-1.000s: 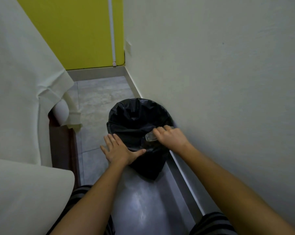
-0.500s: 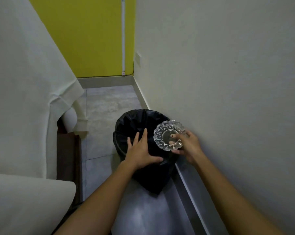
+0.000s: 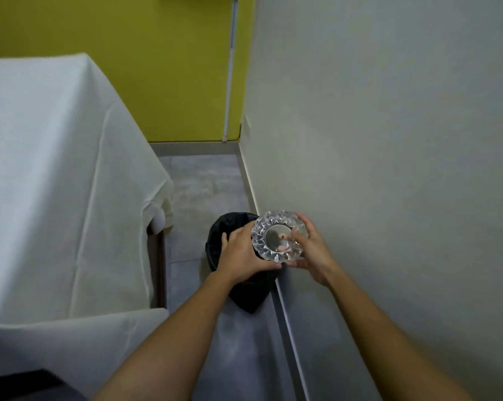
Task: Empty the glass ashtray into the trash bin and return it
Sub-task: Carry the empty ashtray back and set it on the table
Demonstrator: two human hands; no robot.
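The cut-glass ashtray [image 3: 269, 237] is upright, level and held above the trash bin. My right hand [image 3: 314, 253] grips its right rim, thumb inside the bowl. My left hand [image 3: 238, 253] cups its left side, with the thumb running under the lower edge. The trash bin [image 3: 215, 247], lined with a black bag, stands on the grey floor against the right wall, mostly hidden beneath my hands. I cannot tell whether anything lies in the ashtray; only my fingers show through the glass.
A table draped in white cloth [image 3: 56, 169] fills the left side, its dark wooden frame [image 3: 157, 256] showing near the bin. A pale wall [image 3: 389, 169] runs close along the right. A yellow wall [image 3: 172, 68] with a white pipe [image 3: 230, 68] closes the narrow floor strip [image 3: 204, 186].
The view has risen well above the bin. My left hand left the bin's rim and came up to the ashtray. The ashtray, earlier tipped over the bin, is now level and higher.
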